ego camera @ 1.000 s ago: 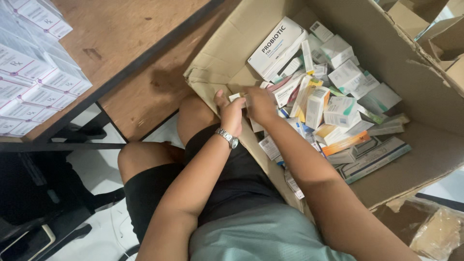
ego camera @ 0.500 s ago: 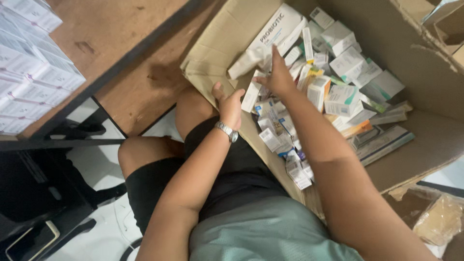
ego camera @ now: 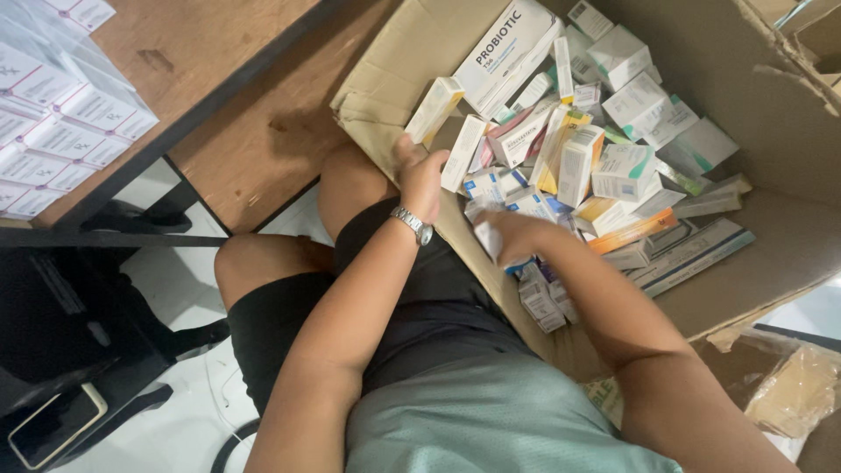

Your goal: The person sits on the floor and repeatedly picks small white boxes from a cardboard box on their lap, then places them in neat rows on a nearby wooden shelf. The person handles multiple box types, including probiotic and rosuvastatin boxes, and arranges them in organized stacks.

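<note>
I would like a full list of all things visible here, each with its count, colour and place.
cardboard box: one, brown, right, open
medicine cartons: many, mostly white, loose inside the box
wooden table: one, brown, upper left
stacked cartons: many, white, on the table's left end
phone: one, dark, bottom left
plastic bag: one, clear, bottom right
wristwatch: one, silver, left wrist
left hand: on the box edge
right hand: gripping a small white carton

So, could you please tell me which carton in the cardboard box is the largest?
The big white carton with a dark stripe, lying at the far end of the cardboard box; every other packet is much smaller.
</note>
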